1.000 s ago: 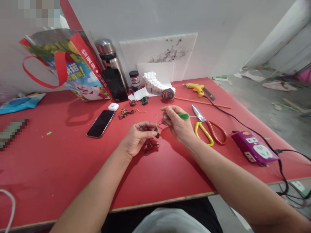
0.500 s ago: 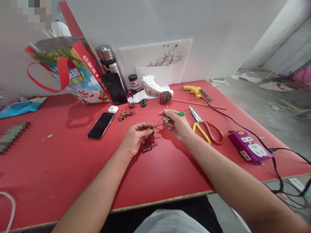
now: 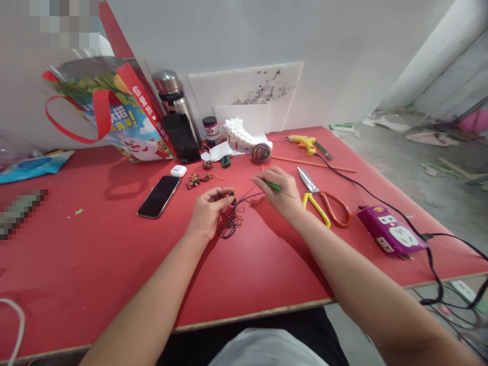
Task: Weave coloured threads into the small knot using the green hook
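Note:
My left hand [image 3: 209, 211] pinches a small dark multicolour piece of crochet [image 3: 232, 197] just above the red table. Loose yarn ends [image 3: 232, 223] dangle in loops below its fingers. To the right, my right hand [image 3: 277, 189] is closed round a crochet hook [image 3: 272, 186] with a green handle; its tip is hard to make out. Strands of yarn stretch from the crochet piece toward this hand. Behind the hands sits a ball of multicolour yarn [image 3: 261, 151], with an orange strand running down from it. A small crocheted piece [image 3: 193, 181] lies left of it.
Scissors [image 3: 313, 188] lie right of my right hand. Beyond are a yellow glue gun [image 3: 303, 144], its cord and a purple power strip [image 3: 392, 230]. On the left are a phone [image 3: 159, 196], an earbud case [image 3: 178, 171], a thermos [image 3: 175, 96] and a shopping bag [image 3: 114, 112].
My right hand has turned, and the hook now lies lower across it. My left hand has shifted slightly left with the crochet piece, and the gap between the hands has widened.

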Demonstrator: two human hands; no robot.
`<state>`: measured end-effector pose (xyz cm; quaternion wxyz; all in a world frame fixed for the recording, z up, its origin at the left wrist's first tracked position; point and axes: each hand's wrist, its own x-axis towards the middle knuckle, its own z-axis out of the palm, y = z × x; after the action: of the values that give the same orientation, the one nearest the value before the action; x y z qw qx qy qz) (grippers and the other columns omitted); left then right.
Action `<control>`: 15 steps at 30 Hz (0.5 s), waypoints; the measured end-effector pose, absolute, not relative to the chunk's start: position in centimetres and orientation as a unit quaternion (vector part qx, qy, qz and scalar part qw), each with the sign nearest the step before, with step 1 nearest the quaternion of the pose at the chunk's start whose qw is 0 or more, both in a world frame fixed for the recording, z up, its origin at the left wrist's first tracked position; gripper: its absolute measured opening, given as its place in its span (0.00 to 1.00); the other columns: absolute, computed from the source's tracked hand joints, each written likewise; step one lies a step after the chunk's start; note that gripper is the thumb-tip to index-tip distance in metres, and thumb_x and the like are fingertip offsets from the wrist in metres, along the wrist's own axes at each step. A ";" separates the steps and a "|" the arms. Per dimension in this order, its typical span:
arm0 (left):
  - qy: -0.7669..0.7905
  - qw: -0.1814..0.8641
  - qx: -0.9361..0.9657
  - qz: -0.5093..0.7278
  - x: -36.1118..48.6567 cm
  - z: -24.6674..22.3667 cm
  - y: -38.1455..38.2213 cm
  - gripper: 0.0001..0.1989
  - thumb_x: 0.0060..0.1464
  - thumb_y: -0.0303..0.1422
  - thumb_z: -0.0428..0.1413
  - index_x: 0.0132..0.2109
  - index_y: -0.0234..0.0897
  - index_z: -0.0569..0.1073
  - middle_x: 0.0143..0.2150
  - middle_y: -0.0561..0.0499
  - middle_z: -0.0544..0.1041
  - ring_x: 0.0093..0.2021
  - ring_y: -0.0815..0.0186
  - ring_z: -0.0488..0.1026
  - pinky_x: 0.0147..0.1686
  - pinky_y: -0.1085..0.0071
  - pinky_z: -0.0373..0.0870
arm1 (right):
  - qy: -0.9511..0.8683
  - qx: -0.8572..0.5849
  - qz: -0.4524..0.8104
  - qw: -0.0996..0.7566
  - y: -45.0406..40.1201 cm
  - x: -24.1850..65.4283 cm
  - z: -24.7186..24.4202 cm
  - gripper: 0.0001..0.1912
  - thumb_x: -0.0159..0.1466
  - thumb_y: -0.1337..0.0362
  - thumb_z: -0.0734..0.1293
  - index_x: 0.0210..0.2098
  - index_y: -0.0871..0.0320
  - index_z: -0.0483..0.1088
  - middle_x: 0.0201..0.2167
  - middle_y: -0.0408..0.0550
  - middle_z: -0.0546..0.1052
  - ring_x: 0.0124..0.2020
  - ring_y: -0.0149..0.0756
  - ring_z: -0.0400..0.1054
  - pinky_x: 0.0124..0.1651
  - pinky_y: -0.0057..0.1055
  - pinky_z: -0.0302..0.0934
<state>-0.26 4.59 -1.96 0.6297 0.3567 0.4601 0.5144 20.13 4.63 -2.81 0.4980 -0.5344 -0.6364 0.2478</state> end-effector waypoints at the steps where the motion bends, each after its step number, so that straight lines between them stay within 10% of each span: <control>1: 0.452 0.639 0.351 0.514 -0.3 -1.9 4.7 0.14 0.30 0.25 0.74 0.30 0.34 0.84 0.29 0.50 0.80 0.27 0.73 0.69 0.28 0.74 0.63 | -0.643 -0.548 0.226 0.485 4.9 20.7 -2.9 0.11 0.66 0.58 0.68 0.35 0.56 0.82 0.37 0.52 0.74 0.39 0.42 0.67 0.46 0.38 0.59; 9: 0.404 0.685 0.323 0.513 -0.3 -1.3 4.6 0.12 0.32 0.23 0.72 0.30 0.34 0.82 0.29 0.50 0.80 0.26 0.72 0.69 0.28 0.73 0.63 | -0.682 -0.605 0.201 0.358 6.1 25.1 -3.2 0.12 0.57 0.74 0.68 0.32 0.57 0.85 0.34 0.54 0.77 0.33 0.41 0.66 0.41 0.38 0.57; 15: 0.398 0.667 0.337 0.533 -0.5 -1.4 4.7 0.13 0.35 0.23 0.73 0.33 0.34 0.83 0.31 0.50 0.81 0.29 0.71 0.71 0.30 0.72 0.66 | -0.624 -0.610 0.222 0.435 6.0 25.0 -2.5 0.12 0.61 0.68 0.70 0.41 0.57 0.85 0.44 0.59 0.79 0.46 0.50 0.71 0.52 0.44 0.63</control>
<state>-0.49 4.72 -1.44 0.6670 0.3367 0.3976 0.5326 25.02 6.00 -2.46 0.4347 -0.6102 -0.6240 0.2223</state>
